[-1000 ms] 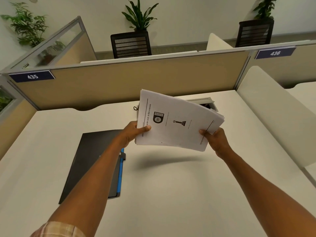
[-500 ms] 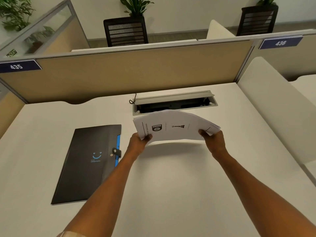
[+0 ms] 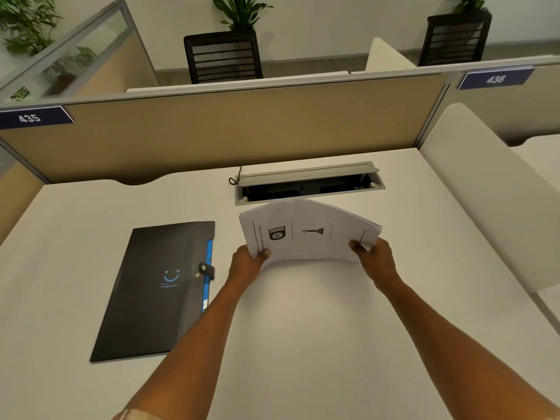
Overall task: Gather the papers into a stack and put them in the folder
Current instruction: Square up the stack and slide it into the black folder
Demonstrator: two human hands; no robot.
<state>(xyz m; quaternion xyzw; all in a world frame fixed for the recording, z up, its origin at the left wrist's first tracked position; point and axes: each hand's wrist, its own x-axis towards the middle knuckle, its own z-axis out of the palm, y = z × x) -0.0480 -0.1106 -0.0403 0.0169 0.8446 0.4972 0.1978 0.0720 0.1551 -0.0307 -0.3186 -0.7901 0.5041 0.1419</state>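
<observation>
A stack of white printed papers [image 3: 309, 234] is held just above the white desk, bowed upward in the middle. My left hand [image 3: 247, 263] grips the stack's near left corner, thumb on top. My right hand [image 3: 375, 259] grips its near right corner. A black folder [image 3: 154, 289] with a blue smile logo, a blue inner edge and a snap strap lies shut on the desk to the left of my left hand, not touching the papers.
An open grey cable tray [image 3: 309, 184] is sunk into the desk just behind the papers, with a black cable loop at its left end. A tan partition [image 3: 242, 128] closes the back. A white divider [image 3: 491, 192] bounds the right side.
The papers have come down from an upright, raised position to lie low and nearly flat over the desk. Both hands keep their grip. The folder now shows in full.
</observation>
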